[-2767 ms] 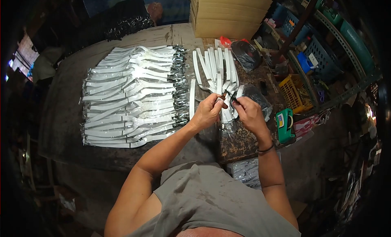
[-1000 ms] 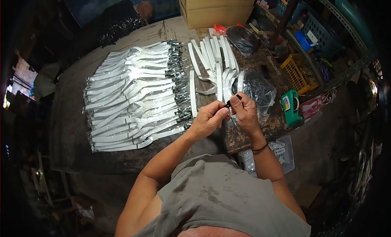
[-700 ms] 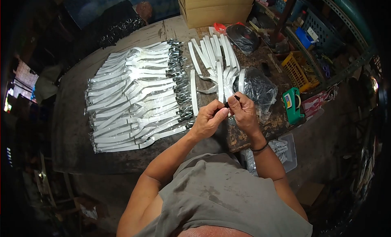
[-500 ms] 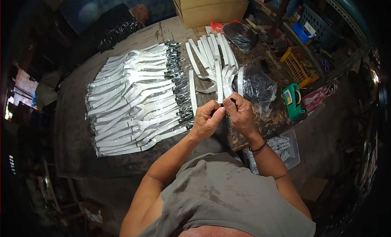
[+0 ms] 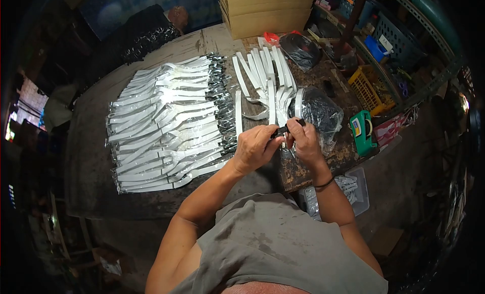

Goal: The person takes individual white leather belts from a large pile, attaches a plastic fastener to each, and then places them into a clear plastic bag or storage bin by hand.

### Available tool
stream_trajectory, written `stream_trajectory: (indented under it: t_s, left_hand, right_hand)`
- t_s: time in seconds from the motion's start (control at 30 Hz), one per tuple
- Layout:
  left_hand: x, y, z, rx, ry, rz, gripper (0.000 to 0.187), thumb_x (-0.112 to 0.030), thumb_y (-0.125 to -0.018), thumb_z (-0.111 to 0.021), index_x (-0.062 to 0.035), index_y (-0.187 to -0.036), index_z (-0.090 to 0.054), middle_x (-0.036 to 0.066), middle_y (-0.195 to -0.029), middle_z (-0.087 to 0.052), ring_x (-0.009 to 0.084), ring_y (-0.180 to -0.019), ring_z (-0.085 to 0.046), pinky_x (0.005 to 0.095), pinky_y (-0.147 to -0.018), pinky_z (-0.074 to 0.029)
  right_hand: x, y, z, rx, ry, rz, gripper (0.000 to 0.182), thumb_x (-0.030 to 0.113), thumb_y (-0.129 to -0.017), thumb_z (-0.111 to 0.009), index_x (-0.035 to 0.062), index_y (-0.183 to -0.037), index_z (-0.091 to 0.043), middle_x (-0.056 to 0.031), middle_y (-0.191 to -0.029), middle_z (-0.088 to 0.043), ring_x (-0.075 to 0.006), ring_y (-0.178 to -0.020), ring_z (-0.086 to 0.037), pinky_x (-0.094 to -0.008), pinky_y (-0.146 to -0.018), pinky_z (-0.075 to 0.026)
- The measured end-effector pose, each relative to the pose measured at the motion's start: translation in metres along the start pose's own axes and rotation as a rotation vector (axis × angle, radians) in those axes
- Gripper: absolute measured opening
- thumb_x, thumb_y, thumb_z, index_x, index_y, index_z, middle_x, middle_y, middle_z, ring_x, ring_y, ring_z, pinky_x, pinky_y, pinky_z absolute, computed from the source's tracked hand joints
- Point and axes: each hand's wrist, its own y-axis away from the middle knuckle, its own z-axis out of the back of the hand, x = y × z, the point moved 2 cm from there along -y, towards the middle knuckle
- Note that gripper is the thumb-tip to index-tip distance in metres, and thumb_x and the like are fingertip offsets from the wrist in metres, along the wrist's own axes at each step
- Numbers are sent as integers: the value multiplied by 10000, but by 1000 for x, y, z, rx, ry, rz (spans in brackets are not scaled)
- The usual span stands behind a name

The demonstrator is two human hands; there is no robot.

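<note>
My left hand (image 5: 256, 146) and my right hand (image 5: 305, 145) are close together at the near edge of the table. Both are closed on a small dark black piece (image 5: 282, 131), which runs between the fingertips; its exact kind is partly hidden by them. Just beyond the hands, loose white straps (image 5: 272, 99) fan out across the wood. To the left lie rows of white straps (image 5: 166, 125) in clear plastic wrapping, with black ends (image 5: 222, 99) along their right side. A clear bag of black items (image 5: 319, 112) rests right of the loose straps.
A green tape dispenser (image 5: 362, 132) sits at the table's right edge. Below that edge is a clear bin (image 5: 359, 190) of small pale parts. A cardboard box (image 5: 268, 13) stands at the back, and a yellow basket (image 5: 368, 89) is on the right shelving.
My hands have turned and moved slightly apart, so more of the black piece shows between them. The right hand has shifted a little to the right. The straps lie as before.
</note>
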Motion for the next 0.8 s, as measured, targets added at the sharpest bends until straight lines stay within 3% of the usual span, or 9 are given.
stream_trajectory:
  t_s: [0.17,0.23,0.3,0.37,0.43,0.5,0.67,0.7,0.8]
  left_hand:
    - [6,1,-2,20,75,6,169,-147,-822,-681,-25,-893,-588,108,-704,-580,290,-605,-597,362,-521,-471]
    - [8,12,-5,170,57,25,178,-112,-797,-706,-13,-895,-595,112,-709,-586,283,-599,-600,348,-524,-478]
    - [3,18,-8,165,51,11,175,-121,-794,-710,-23,-869,-587,101,-686,-565,280,-576,-584,352,-514,-468]
    - [-2,17,-6,139,34,-12,180,-131,-790,-715,-30,-871,-589,99,-693,-571,271,-572,-587,345,-506,-466]
    - [8,13,-4,80,4,-3,187,-136,-788,-717,-31,-880,-592,92,-697,-573,264,-573,-590,339,-503,-467]
    - [10,9,0,27,3,-11,186,-129,-786,-716,-31,-890,-595,86,-697,-572,260,-572,-590,335,-504,-469]
    - [12,8,1,50,48,0,219,-132,-773,-733,-32,-925,-611,90,-720,-590,255,-607,-607,333,-523,-479]
    - [12,9,0,38,20,-6,272,-162,-759,-756,-34,-956,-618,93,-763,-622,249,-633,-622,327,-543,-492]
    - [6,8,0,28,41,17,325,-194,-738,-780,-31,-973,-624,98,-811,-651,245,-669,-640,317,-568,-509]
  right_hand:
    - [-4,16,-7,-110,316,156,365,249,-961,-479,3,-694,-506,-90,-531,-438,-179,-472,-424,-328,-482,-363]
    - [3,9,9,-35,408,151,359,246,-955,-485,1,-694,-508,-105,-532,-430,-190,-484,-422,-344,-488,-368]
    - [15,5,21,297,474,-76,335,222,-943,-506,2,-691,-506,-114,-535,-434,-187,-488,-434,-359,-488,-375]
    - [17,4,17,363,434,-160,333,223,-945,-513,-1,-699,-520,-131,-535,-430,-225,-485,-443,-375,-505,-382]
    - [11,13,2,50,532,62,332,241,-949,-513,-3,-725,-540,-143,-537,-439,-271,-481,-449,-383,-507,-381]
    - [4,16,-6,-40,481,181,318,244,-951,-514,0,-752,-559,-143,-534,-443,-308,-476,-446,-391,-501,-378]
    - [11,5,3,82,444,60,301,223,-941,-530,-8,-750,-554,-135,-548,-456,-232,-478,-457,-359,-497,-376]
    - [6,4,6,85,371,26,322,235,-945,-529,-9,-736,-545,-86,-544,-456,-144,-493,-448,-322,-489,-363]
    - [-2,5,8,77,259,-37,355,258,-960,-517,7,-709,-539,-21,-545,-447,-85,-512,-427,-293,-477,-342]
